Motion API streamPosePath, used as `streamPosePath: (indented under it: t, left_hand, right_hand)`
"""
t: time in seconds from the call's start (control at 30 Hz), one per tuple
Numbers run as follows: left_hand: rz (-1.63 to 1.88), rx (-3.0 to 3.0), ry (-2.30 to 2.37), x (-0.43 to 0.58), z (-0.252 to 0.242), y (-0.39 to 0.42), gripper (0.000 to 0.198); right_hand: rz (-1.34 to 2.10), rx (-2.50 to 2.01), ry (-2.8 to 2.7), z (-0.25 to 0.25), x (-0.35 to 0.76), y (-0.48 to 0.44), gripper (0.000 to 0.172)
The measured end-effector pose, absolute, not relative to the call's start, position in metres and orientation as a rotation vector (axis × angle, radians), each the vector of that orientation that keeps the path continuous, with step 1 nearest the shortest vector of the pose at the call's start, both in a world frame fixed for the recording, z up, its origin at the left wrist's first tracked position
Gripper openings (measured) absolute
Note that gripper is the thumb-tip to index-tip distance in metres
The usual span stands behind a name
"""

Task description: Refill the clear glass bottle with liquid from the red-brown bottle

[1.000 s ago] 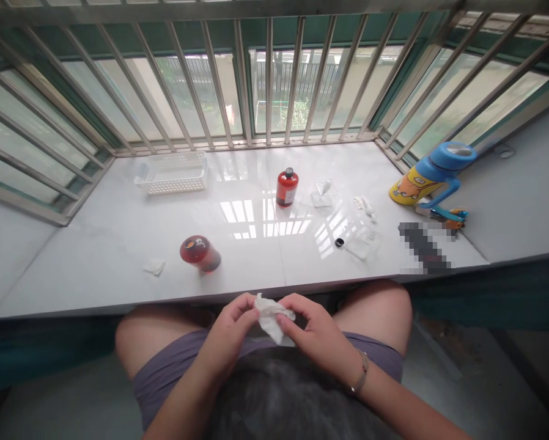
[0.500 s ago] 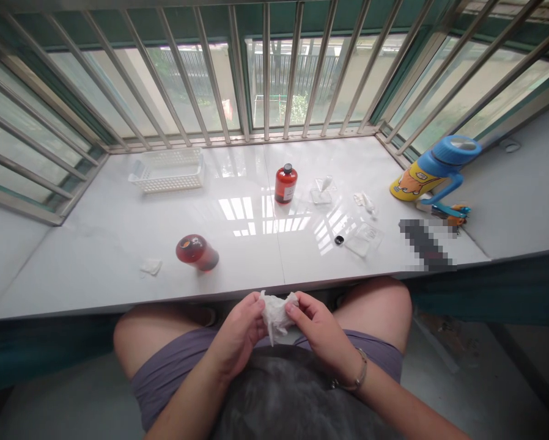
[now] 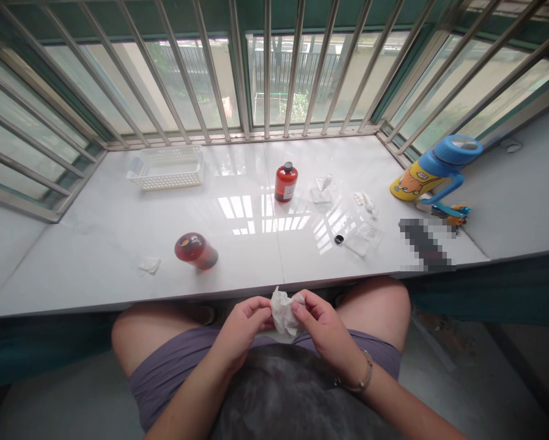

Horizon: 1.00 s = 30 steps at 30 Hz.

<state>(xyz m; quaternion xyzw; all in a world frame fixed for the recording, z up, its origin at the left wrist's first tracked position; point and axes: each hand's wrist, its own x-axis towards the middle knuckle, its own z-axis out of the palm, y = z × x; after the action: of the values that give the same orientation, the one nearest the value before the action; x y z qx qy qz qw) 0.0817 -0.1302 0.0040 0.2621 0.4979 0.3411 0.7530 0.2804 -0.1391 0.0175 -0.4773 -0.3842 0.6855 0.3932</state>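
Note:
A crumpled white tissue (image 3: pixel 284 311) is held over my lap, just below the table's front edge. My right hand (image 3: pixel 318 315) pinches its right side between thumb and fingers. At the tissue's left edge, my left hand (image 3: pixel 249 324) is closed, its curled fingertips against the paper and partly hidden by it. Nearest on the table stands an uncapped amber bottle (image 3: pixel 196 250), its round opening showing. A small black cap (image 3: pixel 339 240) lies to the right, beside a flat clear plastic piece (image 3: pixel 362 239).
Farther back are a capped amber bottle (image 3: pixel 286 182), a white basket (image 3: pixel 167 171) and a clear stand (image 3: pixel 321 189). Crumpled tissues (image 3: pixel 365 201) and a white scrap (image 3: pixel 150 265) lie about. A blue-yellow flask (image 3: pixel 433 168) stands right, near a pixelated dark object (image 3: pixel 427 244). Metal bars (image 3: pixel 265 73) line the window.
The tissue has shifted slightly right and up and is bunched differently. My left fingers, which gripped its left side further in, now meet only its edge.

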Motion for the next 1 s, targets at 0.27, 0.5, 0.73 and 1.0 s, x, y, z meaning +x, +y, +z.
streamPosePath:
  t: [0.27, 0.5, 0.73, 1.0]
  left_hand:
    - [0.777, 0.440, 0.924, 0.080, 0.003, -0.136, 0.040]
    - [0.955, 0.351, 0.964, 0.083, -0.003, -0.131, 0.038]
    - [0.942, 0.387, 0.987, 0.076, 0.000, -0.129, 0.038]
    - [0.879, 0.460, 1.113, 0.067, 0.007, -0.120, 0.050]
  right_hand:
    - [1.800, -1.091, -0.906, 0.006, 0.285, -0.139, 0.037]
    - [1.730, -1.142, -0.752, 0.003, 0.286, -0.135, 0.036]
    - [1.754, -1.204, -0.682, 0.004, 0.288, -0.130, 0.042]
    - [1.871, -1.217, -0.657, 0.011, 0.299, -0.121, 0.052]
